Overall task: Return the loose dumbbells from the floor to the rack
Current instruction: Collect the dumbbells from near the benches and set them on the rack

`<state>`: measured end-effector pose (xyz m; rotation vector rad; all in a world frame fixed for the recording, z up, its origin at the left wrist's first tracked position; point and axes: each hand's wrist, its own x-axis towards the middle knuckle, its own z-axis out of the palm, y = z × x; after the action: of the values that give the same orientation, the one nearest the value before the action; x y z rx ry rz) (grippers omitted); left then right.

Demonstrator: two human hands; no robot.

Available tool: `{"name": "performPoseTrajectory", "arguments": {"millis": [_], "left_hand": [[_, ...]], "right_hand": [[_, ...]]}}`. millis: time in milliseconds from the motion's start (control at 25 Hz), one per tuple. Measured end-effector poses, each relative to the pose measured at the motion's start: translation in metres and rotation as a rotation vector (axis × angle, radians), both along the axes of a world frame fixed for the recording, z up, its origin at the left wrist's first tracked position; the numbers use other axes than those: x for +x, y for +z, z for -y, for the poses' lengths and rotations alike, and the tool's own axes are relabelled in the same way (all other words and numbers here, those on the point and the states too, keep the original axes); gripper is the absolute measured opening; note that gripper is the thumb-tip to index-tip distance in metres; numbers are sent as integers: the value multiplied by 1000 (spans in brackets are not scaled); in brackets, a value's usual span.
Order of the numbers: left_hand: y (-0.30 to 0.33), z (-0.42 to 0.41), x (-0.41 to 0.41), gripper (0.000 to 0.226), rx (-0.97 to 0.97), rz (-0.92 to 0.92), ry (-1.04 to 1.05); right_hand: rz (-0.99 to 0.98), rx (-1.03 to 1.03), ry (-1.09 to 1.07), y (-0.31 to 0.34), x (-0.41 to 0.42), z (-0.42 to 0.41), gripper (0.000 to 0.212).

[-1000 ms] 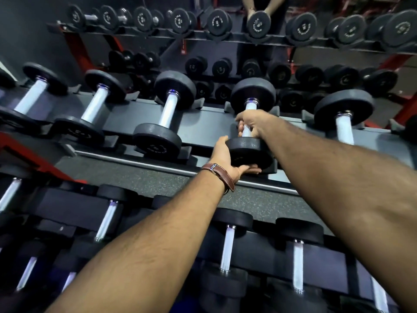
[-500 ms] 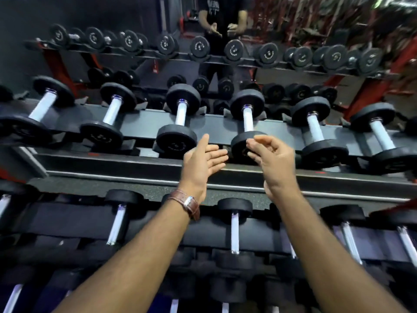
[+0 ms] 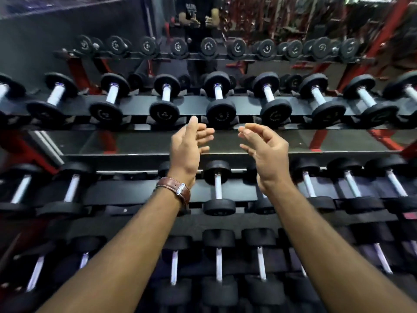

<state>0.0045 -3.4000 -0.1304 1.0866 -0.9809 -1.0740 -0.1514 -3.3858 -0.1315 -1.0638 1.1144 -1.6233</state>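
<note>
The rack point(image 3: 144, 144) filled the view — black tiers on red uprights, standing against a mirror point(image 3: 67, 37) that repeated the rows and showed the person's torso and hands at the top. Each tier carried a line of black dumbbells with pale handles, their heads seated in the cradles. On the top tier, directly beyond the hands, sat one dumbbell point(image 3: 218, 102) in its own slot, with neighbours on either side. Another row lay on the middle tier under the wrists, and a third, blurred, ran along the bottom of the view.

Both bare forearms reached forward over the lower tiers. The left hand point(image 3: 187, 147) was held palm inward, fingers loosely extended and grasping nothing; a brown leather watch strap point(image 3: 177, 188) circled its wrist. The right hand point(image 3: 264, 152) faced it, fingers relaxed and slightly curled — also empty. The two hands hung apart in the air, near the top tier's front edge and touching neither rack nor weight.
</note>
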Motion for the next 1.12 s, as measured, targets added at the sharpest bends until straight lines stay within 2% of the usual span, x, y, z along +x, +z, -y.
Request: {"name": "performPoseTrajectory", "arguments": {"millis": [160,240,320,560,840,1120], "left_hand": [[14,-88,62,46,-101,31,106],[9,-157,102,49,-89,57,185],[10,-181,117,47,-76,40,204],[23,-329,215,49,-67,66,294],[49,-432,338,49,-116,72,372],[35,-486,472,53,-68,79,291]], "right_hand": [[-19,-71,71,17,40,-70,31],[-17,-85,123,16,72,-128,29],[8,-83,153,19,79,-151,25],[43,-66,246,22,159,-284,23],[62,-109,287,43,283,-369,22],[58,-97,243,30,429,-417,25]]}}
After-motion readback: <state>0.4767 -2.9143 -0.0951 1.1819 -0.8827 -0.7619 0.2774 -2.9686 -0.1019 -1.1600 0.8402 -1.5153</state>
